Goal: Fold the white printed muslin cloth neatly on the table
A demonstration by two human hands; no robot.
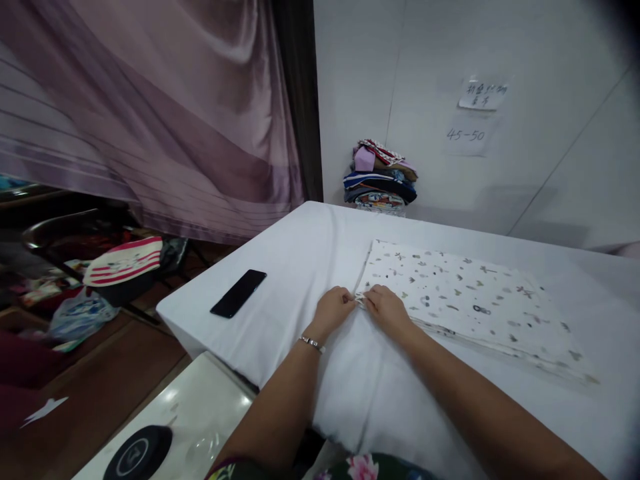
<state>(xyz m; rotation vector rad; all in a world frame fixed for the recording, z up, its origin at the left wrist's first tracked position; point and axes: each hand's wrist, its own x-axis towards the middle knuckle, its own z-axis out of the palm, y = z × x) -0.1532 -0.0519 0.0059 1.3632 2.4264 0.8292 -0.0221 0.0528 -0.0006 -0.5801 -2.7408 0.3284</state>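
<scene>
A folded white cloth with small printed motifs (465,297) lies flat on the white-covered table (310,253). My left hand (334,308) and my right hand (386,308) meet at the cloth's near left corner. Both have their fingers curled and pinched on that corner's edge. A thin bracelet sits on my left wrist.
A black phone (239,293) lies left of my hands near the table edge. A pile of folded coloured fabrics (380,177) stands at the back against the white wall. A purple curtain hangs at left, with bags and clutter on the floor. A round black object (140,453) rests on a white surface below.
</scene>
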